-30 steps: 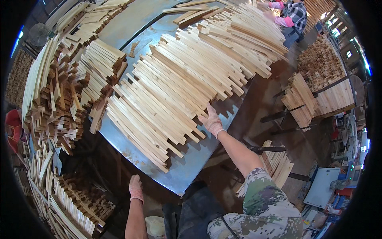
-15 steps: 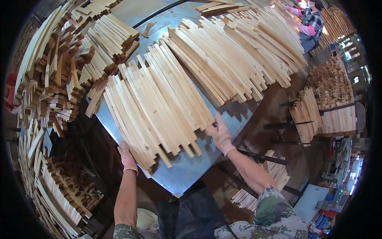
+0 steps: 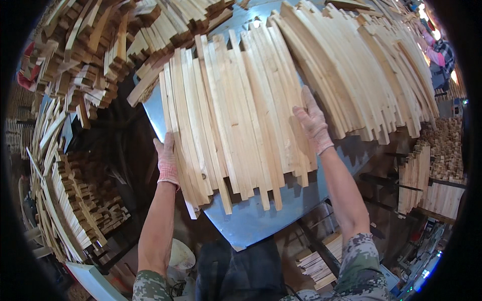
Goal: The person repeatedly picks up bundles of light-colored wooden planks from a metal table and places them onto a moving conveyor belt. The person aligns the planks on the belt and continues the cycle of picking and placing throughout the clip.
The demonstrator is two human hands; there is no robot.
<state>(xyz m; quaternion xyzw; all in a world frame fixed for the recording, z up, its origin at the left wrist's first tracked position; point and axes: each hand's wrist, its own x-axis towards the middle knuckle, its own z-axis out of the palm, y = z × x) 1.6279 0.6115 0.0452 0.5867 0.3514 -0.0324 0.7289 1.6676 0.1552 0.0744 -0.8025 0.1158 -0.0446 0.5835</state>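
A layer of pale wooden strips [image 3: 233,120] lies side by side on a blue metal tabletop [image 3: 238,228], their near ends uneven. Against the left edge of this layer rests my left hand [image 3: 167,160], in a pinkish knit glove, fingers straight and thumb apart. My right hand [image 3: 314,125], gloved too, lies along the right edge with its fingers stretched out and spread. The layer sits between both hands; neither is wrapped round a single strip. Just right of my right hand is a second, larger group of wooden strips [image 3: 356,75].
At the left, a jumbled pile of wooden pieces [image 3: 95,50] rises beside the table. Below it stands a stack of strips [image 3: 83,200]. More stacked wood [image 3: 442,150] is at the right. A white round container [image 3: 182,255] stands by my legs. A person [image 3: 442,57] is at the far right.
My view has shifted, so the table appears lower and further right. My right hand has moved from the layer's near right corner farther up its right edge. My left hand stays at the left edge.
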